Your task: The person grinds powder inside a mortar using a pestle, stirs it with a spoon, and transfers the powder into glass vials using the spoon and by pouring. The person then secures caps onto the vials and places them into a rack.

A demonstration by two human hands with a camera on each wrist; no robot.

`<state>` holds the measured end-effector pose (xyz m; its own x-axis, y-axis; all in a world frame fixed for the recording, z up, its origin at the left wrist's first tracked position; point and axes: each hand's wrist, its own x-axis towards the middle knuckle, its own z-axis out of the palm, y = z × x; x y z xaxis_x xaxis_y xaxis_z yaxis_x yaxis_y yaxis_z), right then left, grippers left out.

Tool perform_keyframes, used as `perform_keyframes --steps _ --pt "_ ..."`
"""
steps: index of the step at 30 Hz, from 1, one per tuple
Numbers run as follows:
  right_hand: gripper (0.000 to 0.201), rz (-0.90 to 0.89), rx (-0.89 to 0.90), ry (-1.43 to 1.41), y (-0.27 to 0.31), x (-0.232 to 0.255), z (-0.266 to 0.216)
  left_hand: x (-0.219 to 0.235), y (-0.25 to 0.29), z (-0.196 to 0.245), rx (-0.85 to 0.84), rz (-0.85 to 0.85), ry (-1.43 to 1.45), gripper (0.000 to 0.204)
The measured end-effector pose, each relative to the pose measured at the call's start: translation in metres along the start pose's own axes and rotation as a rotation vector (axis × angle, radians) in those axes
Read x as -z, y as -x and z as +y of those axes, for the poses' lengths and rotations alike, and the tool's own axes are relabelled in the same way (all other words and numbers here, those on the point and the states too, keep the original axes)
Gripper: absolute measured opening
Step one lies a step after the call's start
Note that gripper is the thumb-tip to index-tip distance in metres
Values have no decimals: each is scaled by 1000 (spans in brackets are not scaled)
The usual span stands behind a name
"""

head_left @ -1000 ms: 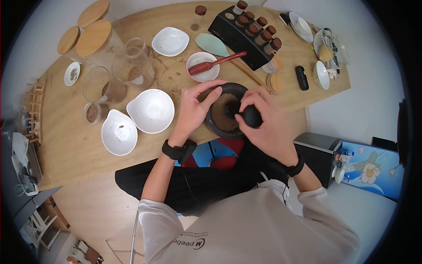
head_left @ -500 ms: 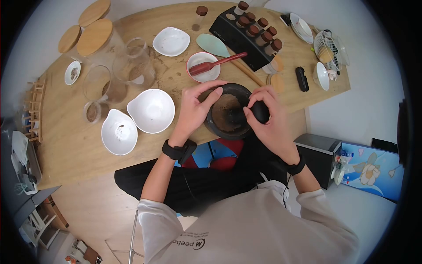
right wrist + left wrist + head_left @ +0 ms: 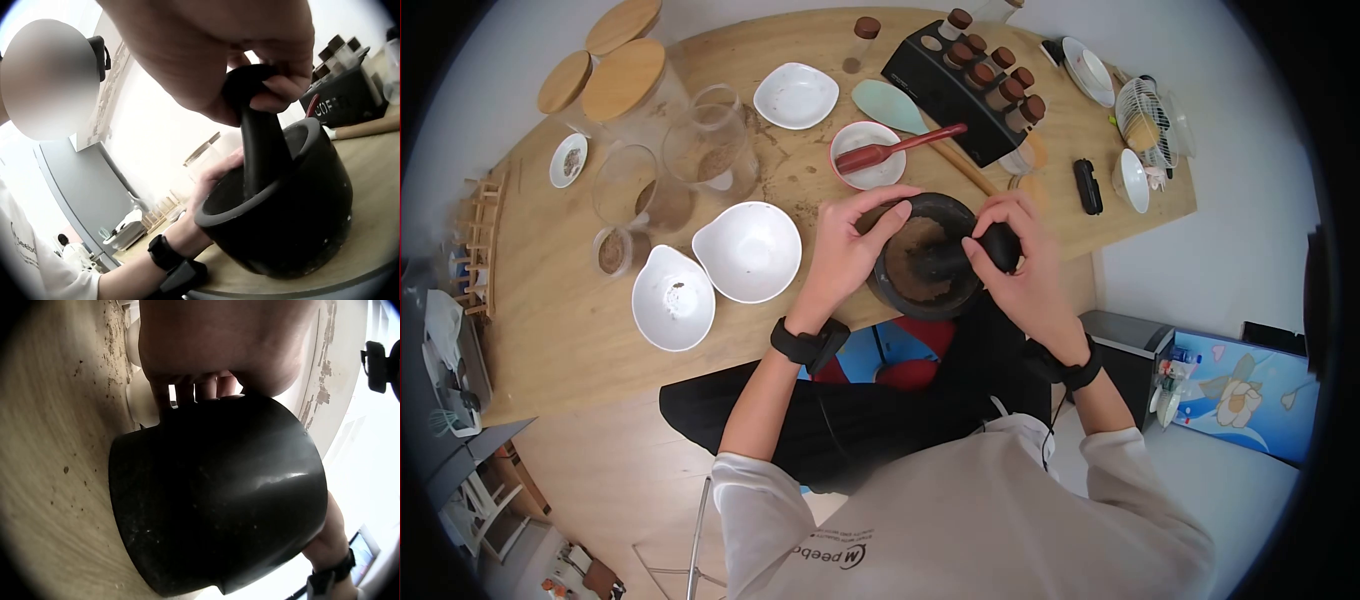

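Observation:
A black mortar (image 3: pixel 935 307) stands near the table's front edge with brown ground powder (image 3: pixel 912 238) inside. My left hand (image 3: pixel 845 250) holds its left side, the thumb over the rim and the fingers round the outer wall; the left wrist view shows the mortar's dark wall (image 3: pixel 219 506) below that hand. In my right hand (image 3: pixel 1035 285) is the black pestle (image 3: pixel 998 246), its rounded top between thumb and fingers. The pestle's shaft (image 3: pixel 262 144) leans down into the mortar bowl, as the right wrist view shows. Its lower end is hidden by the rim there.
Two white spouted bowls (image 3: pixel 748 285) sit left of the mortar. Behind it is a red-rimmed bowl (image 3: pixel 840 175) with a red spatula (image 3: pixel 890 150) across it. A black rack (image 3: pixel 950 95) of brown-capped jars stands farther back. Glass containers (image 3: pixel 700 160) crowd the left.
The pestle's top has tilted to the right, and my right hand has moved with it. My left hand has kept its hold on the mortar.

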<state>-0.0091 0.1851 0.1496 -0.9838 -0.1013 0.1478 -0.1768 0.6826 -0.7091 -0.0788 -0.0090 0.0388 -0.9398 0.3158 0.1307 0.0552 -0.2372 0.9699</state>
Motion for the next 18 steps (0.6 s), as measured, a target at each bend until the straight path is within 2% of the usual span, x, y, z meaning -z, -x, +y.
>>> perform_keyframes --steps 3,5,10,13,16,18 --pt "25 20 -22 92 1 2 -11 1 0 3 -1 -3 -7 22" --pt "25 -132 -2 104 9 1 -24 -2 -1 3 -3 -11 13 22" --pt "25 -12 52 72 3 2 -9 2 -1 2 -5 -1 -6 22" --pt "24 -45 -13 131 8 2 -24 0 0 5 7 -7 21 22" --pt "22 -132 -10 44 10 4 -20 0 0 0 -2 -2 18 23" --pt "25 18 45 88 4 2 -5 1 1 -3 -2 0 1 23"
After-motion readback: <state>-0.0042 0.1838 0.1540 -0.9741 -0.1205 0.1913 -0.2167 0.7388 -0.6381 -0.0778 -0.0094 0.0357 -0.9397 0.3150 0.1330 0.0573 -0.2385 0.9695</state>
